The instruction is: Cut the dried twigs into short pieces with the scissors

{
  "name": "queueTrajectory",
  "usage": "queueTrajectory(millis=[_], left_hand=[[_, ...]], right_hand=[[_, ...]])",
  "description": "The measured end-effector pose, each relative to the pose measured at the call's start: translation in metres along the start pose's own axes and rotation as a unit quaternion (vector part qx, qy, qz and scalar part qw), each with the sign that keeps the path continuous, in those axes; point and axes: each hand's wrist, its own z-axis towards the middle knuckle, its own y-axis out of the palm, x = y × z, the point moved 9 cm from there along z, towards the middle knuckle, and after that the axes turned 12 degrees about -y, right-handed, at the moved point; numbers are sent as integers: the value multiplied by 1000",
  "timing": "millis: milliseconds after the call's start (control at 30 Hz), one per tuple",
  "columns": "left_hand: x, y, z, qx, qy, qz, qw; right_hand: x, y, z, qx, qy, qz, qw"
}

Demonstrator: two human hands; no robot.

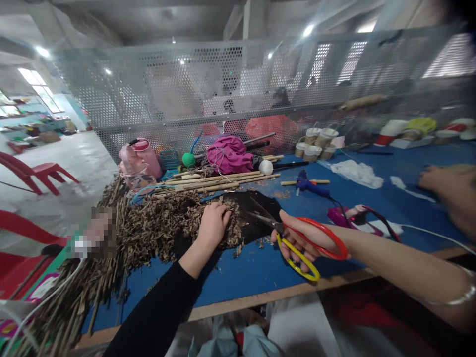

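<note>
My right hand (pixel 301 238) holds a pair of scissors with one red and one yellow handle loop. Their blades (pixel 266 218) are spread apart and point left, toward a heap of brown dried plants (pixel 159 223). My left hand (pixel 213 223) is closed on a clump of these dried plants (pixel 234 230) near the heap's right end, its fingertips partly hidden among the leaves. Under the clump and the blades lies a black cloth or sheet (pixel 269 206). Long bare stalks (pixel 92 282) from the heap run off the table's left front corner.
Behind the heap lie bamboo sticks (pixel 208 184), a purple cloth bundle (pixel 230 156) and a pink jug (pixel 147 153). A blue glue gun (pixel 308 184), paper cups (pixel 312 144) and crumpled white plastic (pixel 357 173) are farther right. Another person's hand (pixel 439 181) is at the right edge.
</note>
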Motion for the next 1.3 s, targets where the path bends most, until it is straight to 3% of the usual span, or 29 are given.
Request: queueTrajectory(millis=[100, 267, 367, 567, 833, 967, 1167, 1300], left_hand=[[0, -8, -3, 16, 29, -56, 998], [12, -16, -15, -5, 133, -91, 987], [12, -17, -17, -12, 148, -91, 985], [15, -11, -15, -35, 156, -72, 984], [15, -6, -12, -42, 137, -60, 988], [13, -7, -11, -32, 114, -63, 991], [7, -5, -5, 5, 51, -53, 997], [8, -2, -4, 0, 44, -23, 999]], right_hand=[[4, 6, 6, -7, 8, -15, 1000], [0, 19, 29, -35, -18, -15, 999], [-1, 20, 40, -39, -38, -8, 998], [1, 4, 52, 17, -69, -31, 997], [4, -3, 50, 36, -72, -132, 988], [7, -2, 46, 41, -62, -110, 991], [12, 11, 33, 29, -27, 5, 999], [11, 19, 31, 33, 6, -23, 999]])
